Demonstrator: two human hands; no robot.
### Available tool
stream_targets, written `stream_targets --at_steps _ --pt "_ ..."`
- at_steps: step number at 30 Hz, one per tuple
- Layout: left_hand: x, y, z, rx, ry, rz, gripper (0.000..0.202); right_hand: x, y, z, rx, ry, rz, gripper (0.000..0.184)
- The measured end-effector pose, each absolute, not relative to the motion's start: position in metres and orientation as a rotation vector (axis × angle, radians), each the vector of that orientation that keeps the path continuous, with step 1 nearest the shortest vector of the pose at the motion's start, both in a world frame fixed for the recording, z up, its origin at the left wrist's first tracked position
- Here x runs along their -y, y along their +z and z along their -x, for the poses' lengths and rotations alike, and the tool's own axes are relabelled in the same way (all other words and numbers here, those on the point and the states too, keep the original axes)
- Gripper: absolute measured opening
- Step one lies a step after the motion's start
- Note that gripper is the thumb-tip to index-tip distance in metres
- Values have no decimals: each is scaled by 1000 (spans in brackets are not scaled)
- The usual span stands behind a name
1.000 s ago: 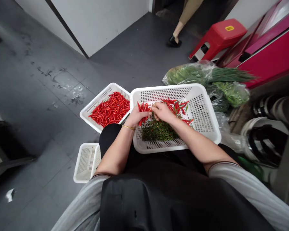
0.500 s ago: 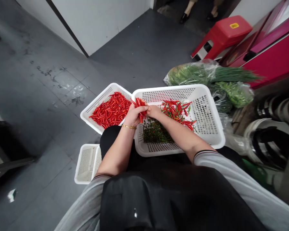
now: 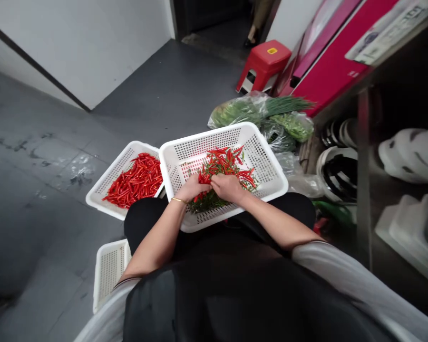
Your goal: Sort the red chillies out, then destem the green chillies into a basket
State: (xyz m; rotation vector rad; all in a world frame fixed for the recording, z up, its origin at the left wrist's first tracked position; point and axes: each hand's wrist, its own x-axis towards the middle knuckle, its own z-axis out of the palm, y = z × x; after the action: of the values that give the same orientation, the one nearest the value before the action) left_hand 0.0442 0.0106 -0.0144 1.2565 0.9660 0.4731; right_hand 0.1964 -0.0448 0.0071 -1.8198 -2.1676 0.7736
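Observation:
A large white perforated basket [image 3: 271, 164] rests on my lap. It holds red chillies with green stems [image 3: 228, 161] at the far side and a pile of green stems [image 3: 209, 202] near me. My left hand [image 3: 191, 187] is closed on a small bunch of red chillies [image 3: 202, 179] over the basket's near side. My right hand [image 3: 228, 186] is closed right beside it, fingers pinching at the same bunch. A gold bracelet sits on my left wrist.
A second white basket [image 3: 107, 178] of red chillies stands on the grey floor to the left. An empty white basket [image 3: 109, 270] lies near my left knee. Bagged green vegetables [image 3: 260, 111], a red stool [image 3: 262, 64], a pink cabinet [image 3: 328, 61] and shelves with white dishes fill the right. A person's foot shows in the doorway.
My head has lifted and turned right, so the shelves now show. Both hands have moved from the basket's left rim to its middle, still with chillies in the left hand.

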Motion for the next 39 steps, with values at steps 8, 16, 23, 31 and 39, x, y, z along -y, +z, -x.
stream_targets --at_steps 8,16,23,31,39 --pt "3 -13 -52 -984 360 -1128 17 34 2 -296 2275 865 2269 49" --pt "-34 -28 -34 -1181 899 -735 22 1 -45 -252 2145 862 2496 55" --pt "-39 -22 -37 -1107 931 -651 16 31 -25 -208 2564 1017 1631 71" --pt "-38 -30 -44 -1096 905 -706 29 -10 -25 -283 2464 707 1975 34" --pt "-33 -36 -46 -1156 862 -747 29 -49 -48 -268 2390 695 1962 20"
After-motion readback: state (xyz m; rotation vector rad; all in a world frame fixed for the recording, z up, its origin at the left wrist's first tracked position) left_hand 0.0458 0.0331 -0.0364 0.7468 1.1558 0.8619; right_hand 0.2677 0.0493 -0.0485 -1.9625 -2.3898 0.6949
